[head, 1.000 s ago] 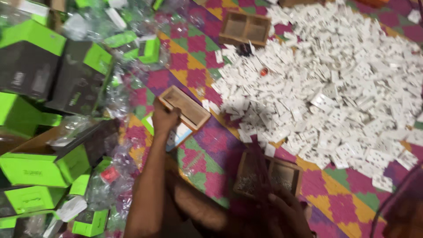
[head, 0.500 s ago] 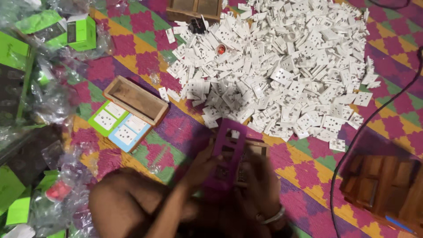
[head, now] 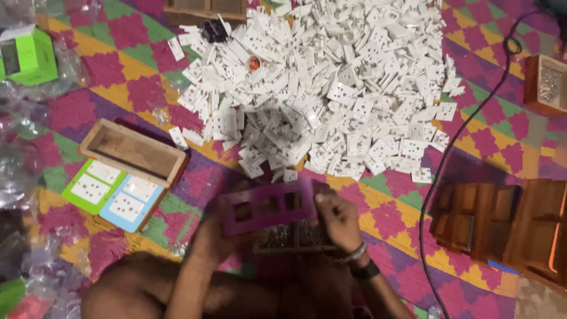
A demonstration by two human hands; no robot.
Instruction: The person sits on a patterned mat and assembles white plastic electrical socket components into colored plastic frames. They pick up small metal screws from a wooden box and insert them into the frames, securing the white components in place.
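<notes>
A purple frame (head: 269,207) with three square windows sits low in the middle of view, held flat between both hands. The left hand (head: 215,236) grips its end at nine o'clock; the right hand (head: 338,217) pinches the end at three o'clock. Just under it lies a small tray of screws (head: 295,236). At twelve o'clock spreads a heap of white socket plates (head: 331,88). At ten o'clock rests an open wooden box (head: 134,152) on the patterned mat (head: 407,218).

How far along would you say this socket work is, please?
Done, apparently: two carded socket plates lie beside an empty wooden box. In hand: the left hand and right hand hold a purple frame. Left: a large heap of loose white plates remains.
</notes>
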